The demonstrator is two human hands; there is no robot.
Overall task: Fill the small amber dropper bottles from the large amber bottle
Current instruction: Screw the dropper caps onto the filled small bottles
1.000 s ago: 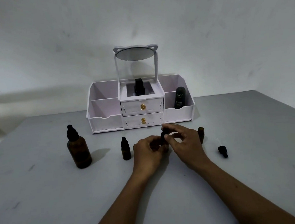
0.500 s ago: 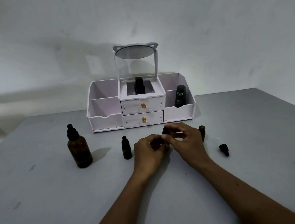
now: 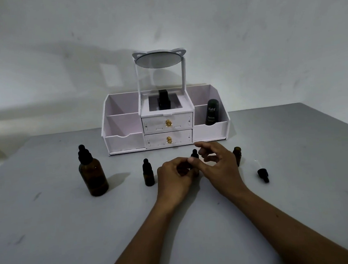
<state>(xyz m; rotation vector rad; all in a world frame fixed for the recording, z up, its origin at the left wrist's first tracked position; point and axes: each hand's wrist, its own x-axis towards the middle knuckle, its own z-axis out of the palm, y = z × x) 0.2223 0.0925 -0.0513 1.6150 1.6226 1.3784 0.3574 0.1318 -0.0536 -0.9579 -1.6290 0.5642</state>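
Observation:
The large amber bottle (image 3: 93,175) with a black dropper cap stands upright at the left of the grey table. A small capped dropper bottle (image 3: 148,173) stands to its right. My left hand (image 3: 175,178) grips a second small dropper bottle (image 3: 194,155) at the table's middle; only its black cap shows above my fingers. My right hand (image 3: 218,165) is beside that cap, thumb touching it, the other fingers spread apart. A third small amber bottle (image 3: 237,155), uncapped, stands behind my right hand. Its loose black dropper (image 3: 262,172) lies on the table at the right.
A white cosmetic organiser (image 3: 166,122) with two gold-knobbed drawers and a mirror on top stands at the back centre, close behind the bottles. A black tube marked Kahf (image 3: 211,114) is in its right compartment. A wall rises behind the table.
My right hand's fingers have lifted off the dropper cap and spread open, leaving only the thumb against it. My left hand still holds the small bottle in the same place.

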